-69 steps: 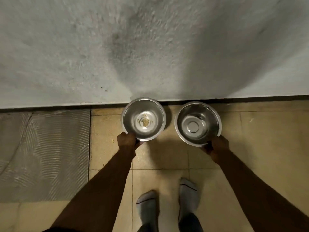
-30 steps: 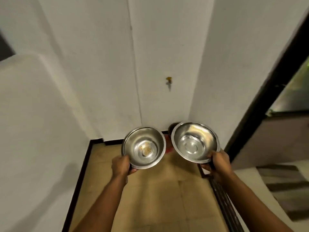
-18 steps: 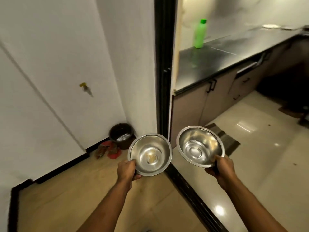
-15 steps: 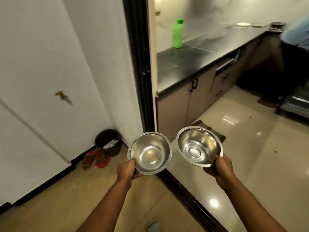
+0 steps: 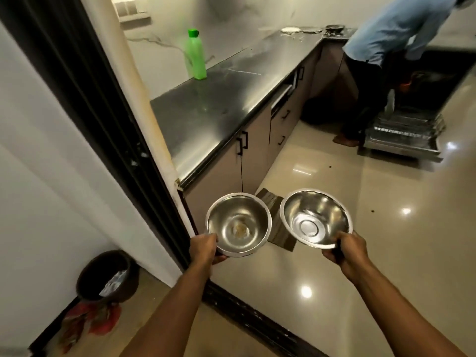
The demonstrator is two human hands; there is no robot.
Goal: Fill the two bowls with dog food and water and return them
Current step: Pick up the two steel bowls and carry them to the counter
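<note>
Kitchen doorway (image 5: 85, 104); bowls (image 5: 238, 224) between fingers (image 5: 212, 237).

Head camera looks down and forward, near both outstretched forearms

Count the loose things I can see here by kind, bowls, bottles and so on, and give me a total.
Steel bowls: 2, left bowl and right bowl
Green bottle: 1
Dark bin: 1
Plates on the countertop, white plate and grey plate: 2
Total: 6
</note>
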